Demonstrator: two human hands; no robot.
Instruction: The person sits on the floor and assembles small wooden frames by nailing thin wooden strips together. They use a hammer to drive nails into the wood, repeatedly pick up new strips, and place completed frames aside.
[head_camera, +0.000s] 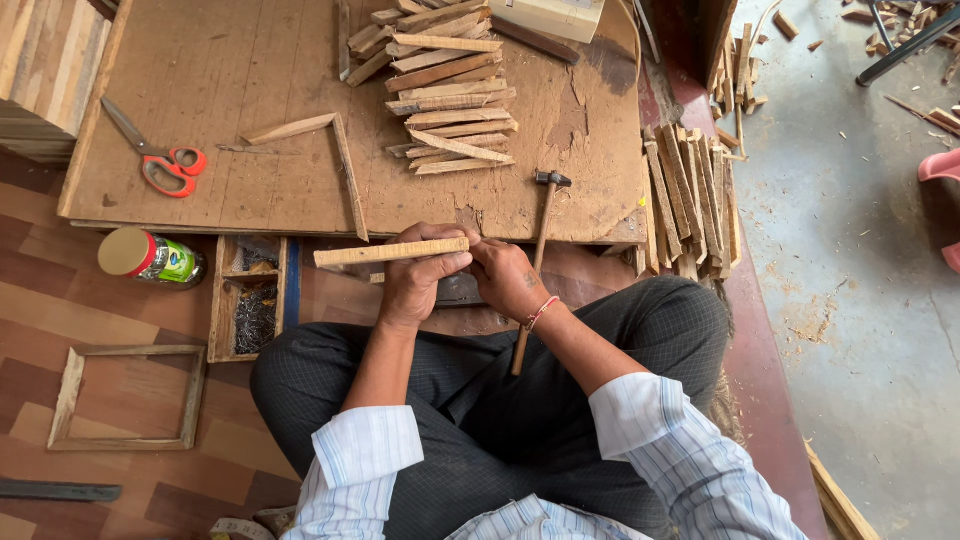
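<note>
Your left hand (415, 285) is clamped around a pale wooden strip (390, 252), and your right hand (505, 278) pinches the strip's right end; most of its length juts leftward past your left fingers. It sits level, just below the workboard's (220, 80) near edge. Beside your right hand, the hammer (540, 240) leans off that same edge

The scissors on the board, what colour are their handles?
Red, on the scissors, plain in the head view.
</note>
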